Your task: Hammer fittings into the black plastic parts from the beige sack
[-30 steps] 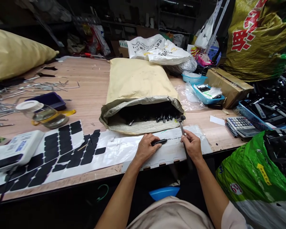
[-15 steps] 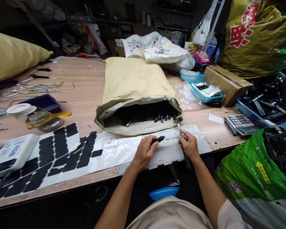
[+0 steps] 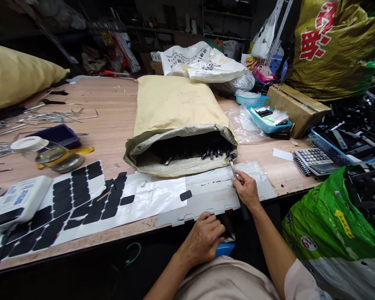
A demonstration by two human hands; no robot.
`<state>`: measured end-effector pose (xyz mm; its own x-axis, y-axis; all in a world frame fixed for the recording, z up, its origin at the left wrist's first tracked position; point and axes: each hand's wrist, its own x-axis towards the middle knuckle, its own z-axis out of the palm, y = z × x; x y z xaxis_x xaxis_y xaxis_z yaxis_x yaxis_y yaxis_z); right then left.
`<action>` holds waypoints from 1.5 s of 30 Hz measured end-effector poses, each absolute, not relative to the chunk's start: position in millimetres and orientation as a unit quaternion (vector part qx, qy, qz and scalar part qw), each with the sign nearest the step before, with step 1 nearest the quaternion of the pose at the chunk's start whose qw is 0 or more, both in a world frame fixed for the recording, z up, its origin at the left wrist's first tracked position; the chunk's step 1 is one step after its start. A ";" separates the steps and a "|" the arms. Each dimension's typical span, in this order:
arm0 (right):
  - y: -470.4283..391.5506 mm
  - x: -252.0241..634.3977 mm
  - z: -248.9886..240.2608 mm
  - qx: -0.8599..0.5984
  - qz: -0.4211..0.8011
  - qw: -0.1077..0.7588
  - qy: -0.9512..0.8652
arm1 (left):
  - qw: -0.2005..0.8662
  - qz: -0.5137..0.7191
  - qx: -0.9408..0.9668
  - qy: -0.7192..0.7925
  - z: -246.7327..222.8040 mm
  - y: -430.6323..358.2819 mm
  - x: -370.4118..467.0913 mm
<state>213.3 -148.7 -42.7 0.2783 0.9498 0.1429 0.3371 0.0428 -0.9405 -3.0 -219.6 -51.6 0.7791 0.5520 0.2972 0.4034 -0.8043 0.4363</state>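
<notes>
My right hand (image 3: 246,189) is closed round a thin metal rod with a black crosspiece (image 3: 233,164) and a dark handle below. The crosspiece touches or lies just over the right lip of a tan sack (image 3: 178,104). Several black and metal pieces (image 3: 211,154) show inside the sack's open mouth. My left hand (image 3: 203,238) is curled in front of the table edge, near my lap; whatever it may hold is hidden. A black rounded patch (image 3: 186,195) lies on the white sheet (image 3: 156,189) between my hands and the sack.
To the left are black patches on backing sheets (image 3: 62,191), a white box-like device (image 3: 21,198), a jar (image 3: 59,156) and metal rods (image 3: 50,118). A calculator (image 3: 315,158), blue baskets (image 3: 270,127) and a carton (image 3: 296,109) stand right, beside a green sack (image 3: 318,216).
My left hand has drawn back from the sheet to below the table edge; the black piece it held no longer shows. The black patch is uncovered. My right hand stays almost still with the rod.
</notes>
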 end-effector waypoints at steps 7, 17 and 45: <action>-150.0 212.2 -41.6 -0.624 0.289 0.498 -0.530 | 0.160 0.184 0.931 0.270 -81.9 -240.7 -2.8; -152.0 211.9 -40.6 -0.630 0.275 0.486 -0.541 | 0.355 -0.045 0.806 0.471 -95.5 -231.7 -12.9; -147.7 210.8 -37.9 -0.629 0.274 0.472 -0.554 | 0.158 0.370 0.686 0.607 -6.4 -72.8 -45.3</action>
<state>210.8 -147.7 -37.9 0.2371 0.9550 0.1784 0.4371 0.0591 -0.8975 -45.3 -72.8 -6.4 -0.0094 0.9489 0.3155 0.7153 -0.2141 0.6653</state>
